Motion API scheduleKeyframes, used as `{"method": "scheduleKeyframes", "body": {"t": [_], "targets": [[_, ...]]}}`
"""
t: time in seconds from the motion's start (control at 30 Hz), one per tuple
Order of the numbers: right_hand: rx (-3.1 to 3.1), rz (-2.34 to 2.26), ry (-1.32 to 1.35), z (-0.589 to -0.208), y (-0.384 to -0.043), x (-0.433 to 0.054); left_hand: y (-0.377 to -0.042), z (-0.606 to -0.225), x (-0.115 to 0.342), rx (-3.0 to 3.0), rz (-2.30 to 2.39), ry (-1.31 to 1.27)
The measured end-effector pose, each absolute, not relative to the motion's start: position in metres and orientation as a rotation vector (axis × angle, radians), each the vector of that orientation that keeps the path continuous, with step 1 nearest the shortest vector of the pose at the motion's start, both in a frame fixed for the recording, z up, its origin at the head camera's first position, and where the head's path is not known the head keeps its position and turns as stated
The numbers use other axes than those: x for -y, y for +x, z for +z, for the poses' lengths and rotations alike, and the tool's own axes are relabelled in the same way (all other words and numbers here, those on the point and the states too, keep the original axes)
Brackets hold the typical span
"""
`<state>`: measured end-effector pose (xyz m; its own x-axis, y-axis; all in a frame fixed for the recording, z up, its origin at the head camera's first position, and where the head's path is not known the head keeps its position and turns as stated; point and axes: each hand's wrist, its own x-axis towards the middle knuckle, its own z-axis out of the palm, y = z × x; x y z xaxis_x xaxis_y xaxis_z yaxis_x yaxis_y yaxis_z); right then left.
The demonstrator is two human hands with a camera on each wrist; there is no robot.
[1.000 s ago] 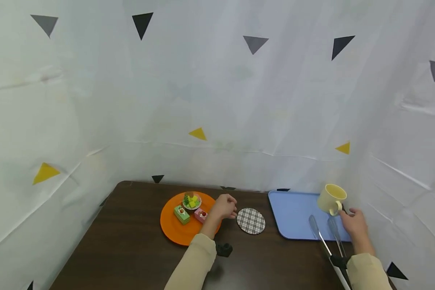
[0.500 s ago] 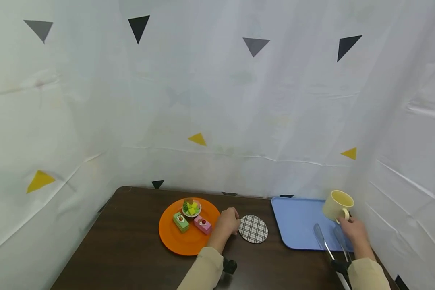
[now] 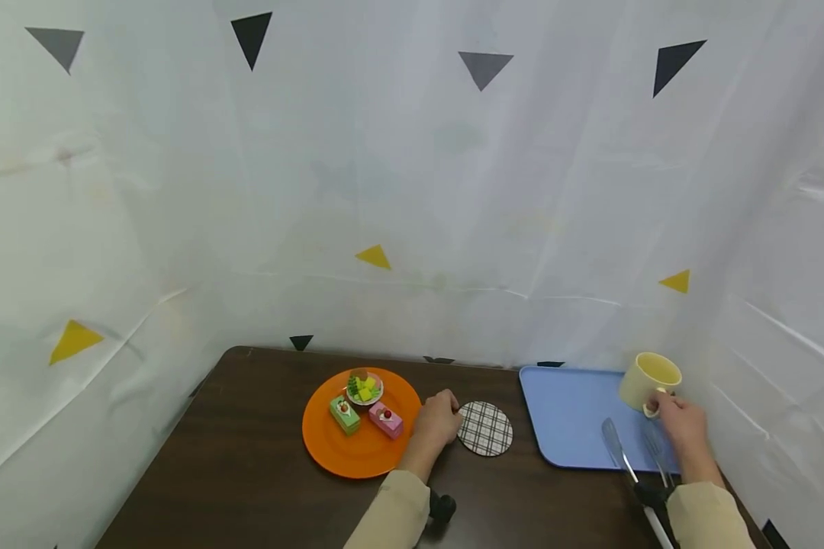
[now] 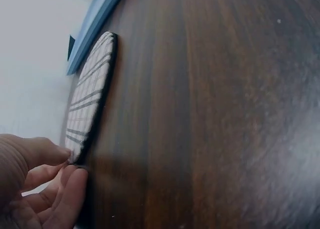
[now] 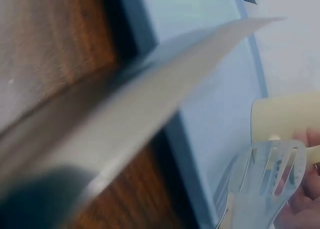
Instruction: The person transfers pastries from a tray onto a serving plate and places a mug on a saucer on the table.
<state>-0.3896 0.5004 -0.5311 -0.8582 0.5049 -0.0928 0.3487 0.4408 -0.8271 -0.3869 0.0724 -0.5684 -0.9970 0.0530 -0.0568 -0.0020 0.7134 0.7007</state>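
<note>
In the head view my left hand [image 3: 439, 418] is at the left edge of a round checked coaster [image 3: 485, 428]. The left wrist view shows thumb and fingertips pinching the rim of the coaster [image 4: 90, 96], which has a dark edge. Far to the right, my right hand [image 3: 683, 427] holds a pale yellow mug [image 3: 635, 387] by its handle. This mug stands upright at the right end of a blue tray [image 3: 563, 415]. The right wrist view shows the mug [image 5: 285, 116] partly behind a slotted metal utensil head [image 5: 267, 179]; the fingers are partly hidden.
Long metal utensils [image 3: 618, 446], one flat-bladed and one slotted, reach over the tray's front edge beside my right wrist. An orange plate [image 3: 336, 450] bears a green cake slice [image 3: 345, 416], a pink cake slice [image 3: 386, 420] and a small food bowl [image 3: 365, 387]. A white curtain surrounds the table.
My left hand has moved right from beside the plate to the coaster and taken its edge. My right hand's fingers have closed on the mug's handle. The head view has shifted slightly.
</note>
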Motion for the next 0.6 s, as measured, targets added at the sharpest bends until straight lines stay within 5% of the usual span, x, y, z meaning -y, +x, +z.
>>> {"method": "scheduleKeyframes", "body": {"t": [0.6], "targets": [[2.392, 1.592, -0.818, -0.528, -0.404, -0.509, -0.382, -0.569, -0.083, -2.895, 1.131, -0.071]]}}
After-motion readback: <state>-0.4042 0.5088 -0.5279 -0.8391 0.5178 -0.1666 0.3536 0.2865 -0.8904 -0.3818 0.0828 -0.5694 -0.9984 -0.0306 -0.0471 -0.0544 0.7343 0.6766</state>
